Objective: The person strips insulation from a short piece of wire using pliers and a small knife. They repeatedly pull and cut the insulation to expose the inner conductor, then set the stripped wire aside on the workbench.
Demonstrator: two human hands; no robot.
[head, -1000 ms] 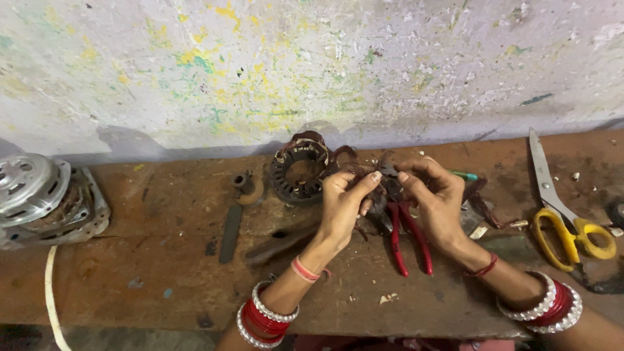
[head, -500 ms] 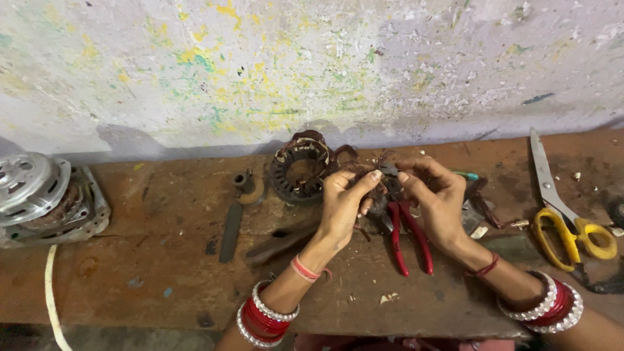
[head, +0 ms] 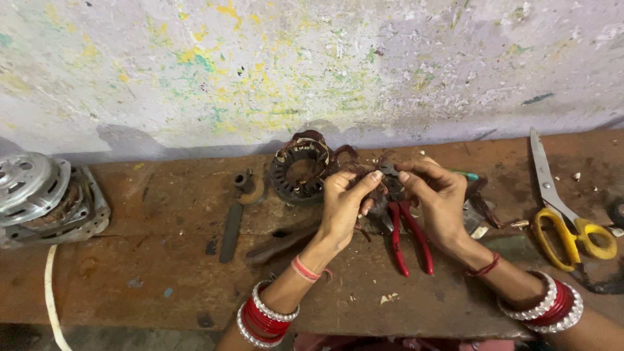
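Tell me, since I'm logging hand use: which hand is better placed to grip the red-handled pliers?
Probably the right hand: the red-handled pliers lie directly under it, while the left hand sits slightly farther aside.

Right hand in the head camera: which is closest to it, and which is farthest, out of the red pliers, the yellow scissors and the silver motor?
Measured from the right hand:
1. Red pliers, lying on the bench right beside the hand, just under the fingers.
2. Yellow scissors, further out on the right end of the bench.
3. Silver motor, far away at the left edge.

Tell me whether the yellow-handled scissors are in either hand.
No. The yellow-handled scissors lie on the workbench, apart from the right hand.
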